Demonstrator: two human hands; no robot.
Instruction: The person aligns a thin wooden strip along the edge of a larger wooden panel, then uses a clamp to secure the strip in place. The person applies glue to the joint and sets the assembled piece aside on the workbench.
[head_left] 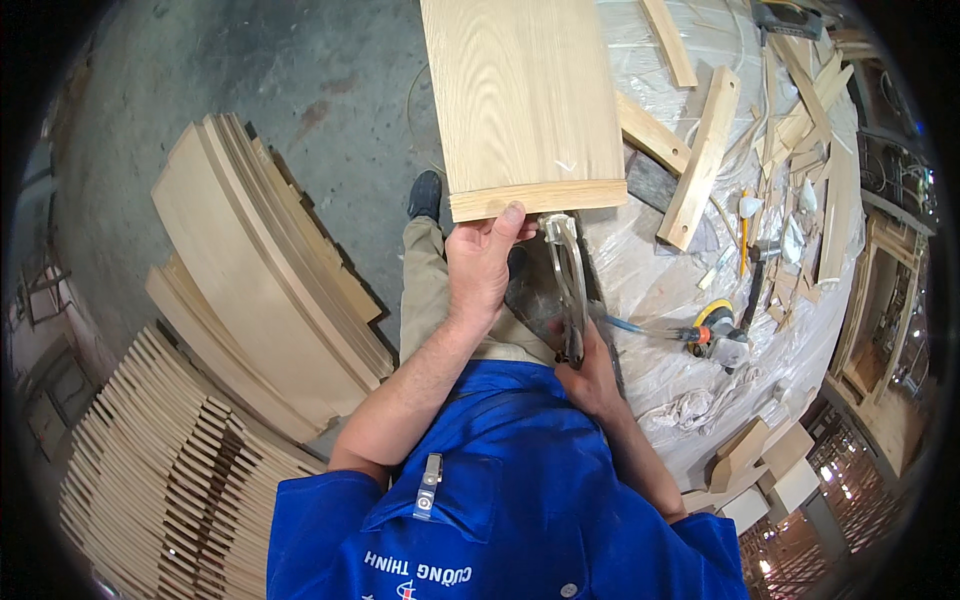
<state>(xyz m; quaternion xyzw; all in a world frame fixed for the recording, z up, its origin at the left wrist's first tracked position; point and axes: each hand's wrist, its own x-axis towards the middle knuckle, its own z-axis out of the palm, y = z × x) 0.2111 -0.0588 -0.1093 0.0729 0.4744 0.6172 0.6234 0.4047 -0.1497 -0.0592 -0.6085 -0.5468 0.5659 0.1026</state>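
Note:
A pale wood panel [530, 90] reaches away from me at the top centre, with a narrow wood strip [560, 197] across its near end. My left hand [480, 262] grips that end, its thumb on the strip and its fingers curled underneath. Closed around the lower part of a long grey metal hand tool [570, 275] is my right hand [595, 375]. The tool's upper end comes up to the strip's underside, just right of my left fingers. Its exact kind is unclear, and my right fingertips are partly hidden.
On the right, a plastic-covered worktop [660, 375] bears a drilled wood bar [705, 150], wood scraps, an orange pencil [744, 235] and a yellow-rimmed sander [722, 340] beside a blue hose [628, 325]. Curved panels [250, 270] and stacked slats [150, 440] stand on the left.

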